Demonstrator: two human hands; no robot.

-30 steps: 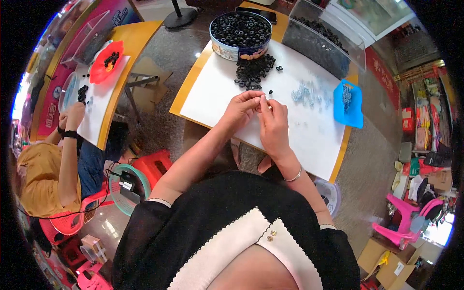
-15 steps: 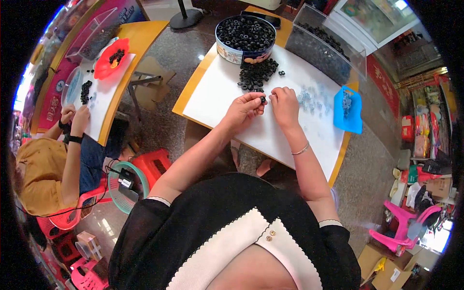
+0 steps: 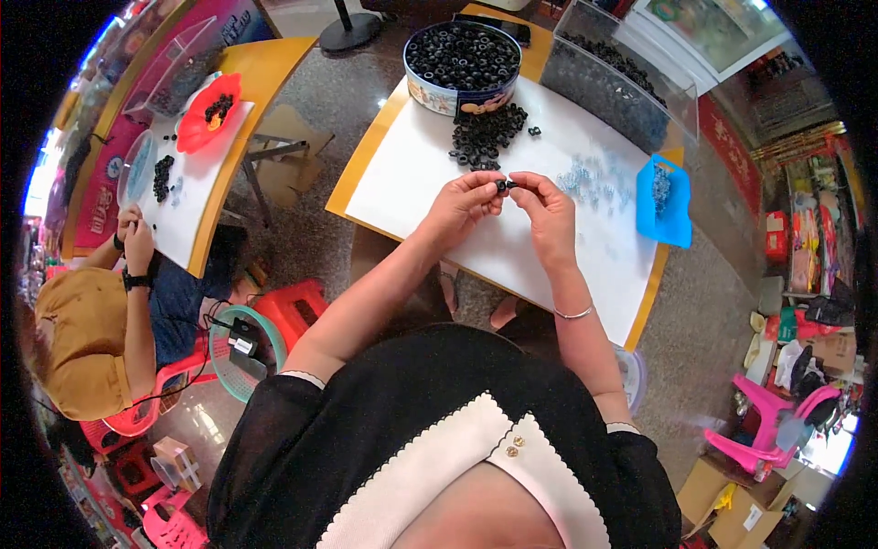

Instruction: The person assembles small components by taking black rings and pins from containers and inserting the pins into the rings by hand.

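Note:
My left hand pinches a small black ring-shaped part between thumb and forefinger above the white table top. Close against it, my right hand has its thumb and fingertips closed on the same spot, where a bit of black also shows; whether that is a second piece I cannot tell. Just beyond my fingers lies a loose pile of black ring-shaped parts. It spreads from the foot of a round tin heaped with the same parts. Small clear bluish pieces lie scattered beside my right hand.
A blue tray with clear pieces stands at the table's right edge. Behind it is a clear plastic bin of black parts. At left, another person works at a second table with a red flower-shaped dish. Stools and baskets stand between.
My right hand has moved in to the left, and its fingertips now meet my left fingers at the black part. The other person's hands have shifted slightly.

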